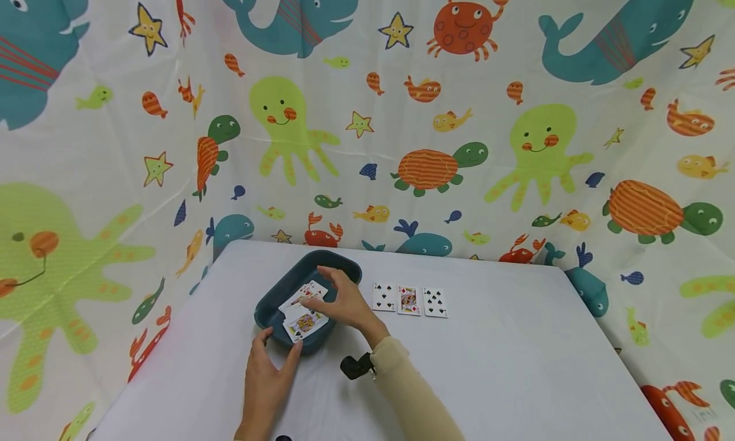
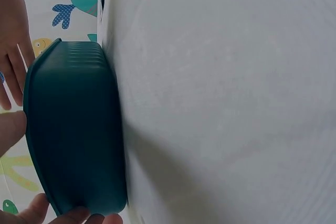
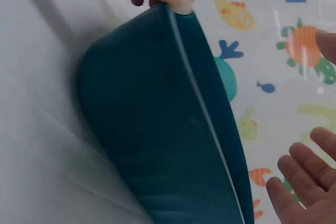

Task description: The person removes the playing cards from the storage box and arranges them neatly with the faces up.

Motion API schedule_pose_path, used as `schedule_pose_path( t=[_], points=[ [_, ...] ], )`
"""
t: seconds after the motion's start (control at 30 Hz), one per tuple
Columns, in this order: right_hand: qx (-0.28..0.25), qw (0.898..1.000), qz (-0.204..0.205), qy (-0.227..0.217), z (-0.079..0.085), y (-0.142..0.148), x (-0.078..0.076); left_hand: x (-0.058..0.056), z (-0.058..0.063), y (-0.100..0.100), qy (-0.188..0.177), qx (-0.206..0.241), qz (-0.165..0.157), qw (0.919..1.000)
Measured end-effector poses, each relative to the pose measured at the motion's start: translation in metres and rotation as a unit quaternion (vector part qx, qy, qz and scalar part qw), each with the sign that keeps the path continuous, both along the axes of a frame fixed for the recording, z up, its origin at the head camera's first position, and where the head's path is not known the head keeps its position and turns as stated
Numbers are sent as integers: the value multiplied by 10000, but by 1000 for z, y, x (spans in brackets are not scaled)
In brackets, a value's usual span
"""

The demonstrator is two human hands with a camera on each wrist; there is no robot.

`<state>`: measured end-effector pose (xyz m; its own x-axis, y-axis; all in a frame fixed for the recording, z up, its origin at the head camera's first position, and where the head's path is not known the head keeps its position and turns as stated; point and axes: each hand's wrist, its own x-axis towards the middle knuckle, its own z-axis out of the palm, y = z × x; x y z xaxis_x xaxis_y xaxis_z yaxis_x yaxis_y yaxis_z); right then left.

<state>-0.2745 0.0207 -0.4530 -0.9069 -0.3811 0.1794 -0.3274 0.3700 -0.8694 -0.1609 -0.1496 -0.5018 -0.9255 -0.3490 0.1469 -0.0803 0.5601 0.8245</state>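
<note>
Right grip [image 1: 347, 302] over pip-marked cards [image 1: 305, 326]

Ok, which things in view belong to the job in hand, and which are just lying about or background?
Likely in the job:
teal bin, its rim held by the left hand
playing cards in the bin, below the open right hand
probably the three face-up cards beside it

Background only:
sea-creature curtain
white table, just support
</note>
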Motion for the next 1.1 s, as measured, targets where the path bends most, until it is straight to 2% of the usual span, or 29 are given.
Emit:
schedule_pose_path(
  t=[0.27, 0.43, 0.57, 0.7, 0.83, 0.97, 1.1],
  points=[
    [663, 9978, 40, -22, -4, -11, 4, 4, 2, 0, -65, -12, 5, 10000],
    [1047, 9945, -2, -65, -9, -17, 3, 6, 0, 2, 172, -23, 42, 9998],
    [1395, 9902, 71, 37, -13, -19, 4, 8, -2, 3, 320, -53, 63, 9995],
    [1868, 9822, 84, 181, -14, -22, 5, 10, -1, 4, 185, -40, 47, 9998],
    [2691, 9622, 0, 419, -15, -28, 5, 12, 1, 5, 58, -16, 25, 10000],
    [3518, 9337, -106, 662, -16, -35, 7, 14, 0, 6, 154, 5, 47, 9999],
    [4107, 9078, -238, 817, -18, -42, 10, 16, -1, 7, 193, 21, 55, 9998]
  ],
)
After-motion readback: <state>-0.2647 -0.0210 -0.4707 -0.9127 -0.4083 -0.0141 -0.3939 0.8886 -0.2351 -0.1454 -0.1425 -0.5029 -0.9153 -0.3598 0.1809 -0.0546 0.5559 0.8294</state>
